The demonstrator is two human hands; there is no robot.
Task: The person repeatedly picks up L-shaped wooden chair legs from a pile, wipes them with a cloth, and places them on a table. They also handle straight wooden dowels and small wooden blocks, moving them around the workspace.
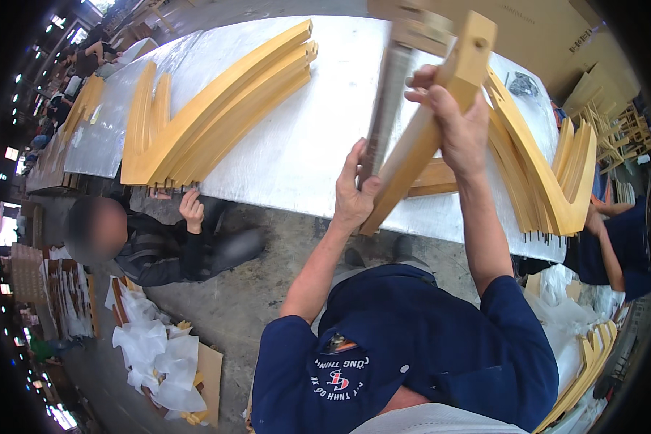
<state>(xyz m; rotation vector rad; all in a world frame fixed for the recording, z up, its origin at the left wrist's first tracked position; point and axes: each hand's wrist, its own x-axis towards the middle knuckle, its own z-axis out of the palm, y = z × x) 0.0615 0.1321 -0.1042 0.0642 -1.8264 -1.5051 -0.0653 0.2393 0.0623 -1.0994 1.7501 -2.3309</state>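
My right hand is closed around the upper part of a yellow-brown wooden bar, which is held tilted over the table's near edge. The bar's squared top end shows a round hole. Beside it on the left is a darker grey-brown bar with a wider block at its top, smeared by motion; I cannot tell whether the two are joined. My left hand grips low on the grey-brown bar, close to the wooden bar's lower end. Partly hidden behind the wooden bar, a wooden piece lies on the table.
Curved wooden frames stand grouped on the pale-covered table at left, more frames at right. A co-worker crouches at the left edge; another person is at right. White wrapping lies on the floor.
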